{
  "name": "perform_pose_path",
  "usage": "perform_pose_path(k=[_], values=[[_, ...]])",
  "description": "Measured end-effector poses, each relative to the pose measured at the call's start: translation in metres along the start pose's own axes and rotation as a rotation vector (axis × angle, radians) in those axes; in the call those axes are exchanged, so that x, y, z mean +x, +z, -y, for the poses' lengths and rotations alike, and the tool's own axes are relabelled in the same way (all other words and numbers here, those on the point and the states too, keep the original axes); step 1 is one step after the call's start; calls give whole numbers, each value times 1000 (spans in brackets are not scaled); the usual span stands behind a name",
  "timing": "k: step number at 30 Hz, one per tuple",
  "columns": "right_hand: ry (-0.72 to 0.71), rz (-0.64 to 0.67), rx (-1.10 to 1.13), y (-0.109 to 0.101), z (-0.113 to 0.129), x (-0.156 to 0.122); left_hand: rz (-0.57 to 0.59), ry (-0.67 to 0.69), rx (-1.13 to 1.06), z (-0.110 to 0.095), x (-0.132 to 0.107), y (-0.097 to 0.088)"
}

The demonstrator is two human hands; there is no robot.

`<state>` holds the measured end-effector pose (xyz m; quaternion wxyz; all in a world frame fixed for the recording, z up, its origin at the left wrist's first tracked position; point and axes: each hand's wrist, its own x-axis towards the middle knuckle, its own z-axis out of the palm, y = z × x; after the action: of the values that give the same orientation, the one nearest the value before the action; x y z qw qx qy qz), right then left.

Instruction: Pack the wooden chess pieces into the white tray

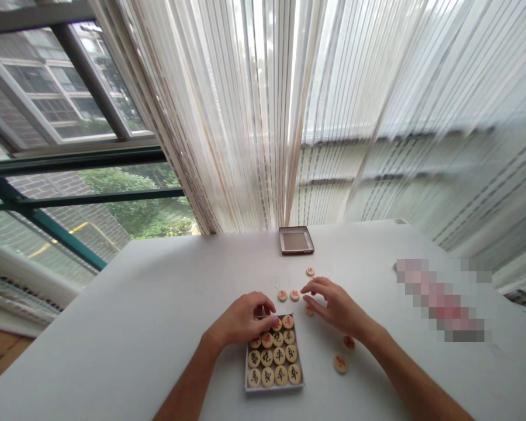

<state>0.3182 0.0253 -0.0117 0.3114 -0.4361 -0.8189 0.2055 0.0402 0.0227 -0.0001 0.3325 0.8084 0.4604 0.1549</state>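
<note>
a red disc (294, 295) lies past the box (275, 390), just left of the nearer right hand (333, 301), a bit spread. left hand (245, 316) bends over the box; can't tell its hold.

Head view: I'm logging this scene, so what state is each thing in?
White rectangular box: open, far-left corner hidden
Round pale pieces with characters inside it: in rows, visible faces up
Round pale pieces with red characters outside: scattered, flat
Shallow rectangular brown-rimmed lid: off, hollow side up
Striped white curtain: hanging
Pixelated reddish item: unclear
Left hand: curled over the box's far-left corner, grip unclear
Right hand: open, near outside pieces
</note>
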Motion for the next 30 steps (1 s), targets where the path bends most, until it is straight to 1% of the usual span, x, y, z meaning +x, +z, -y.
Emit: perform_pose_path(k=[4,9,13,17,20,23,24,27,30], values=[[-78,50,43,10,14,0,10,17,3,0,1,2],[-131,107,87,21,31,-2,17,25,-9,3,1,0],[-121,145,67,29,35,-1,14,35,-10,3,0,1],[-111,147,71,30,33,-2,-8,48,10,2,1,2],[-88,110,77,26,30,-2,-13,26,-6,4,0,-5],[-39,55,72,21,23,0,-18,-32,-8,11,-5,-21],[-27,38,67,19,21,1,-6,-61,-12,14,-8,-26],[-13,-22,32,11,12,3,112,-166,-58,25,-16,-37],[-1,-46,7,3,7,4,280,-322,-211,33,-20,-35]])
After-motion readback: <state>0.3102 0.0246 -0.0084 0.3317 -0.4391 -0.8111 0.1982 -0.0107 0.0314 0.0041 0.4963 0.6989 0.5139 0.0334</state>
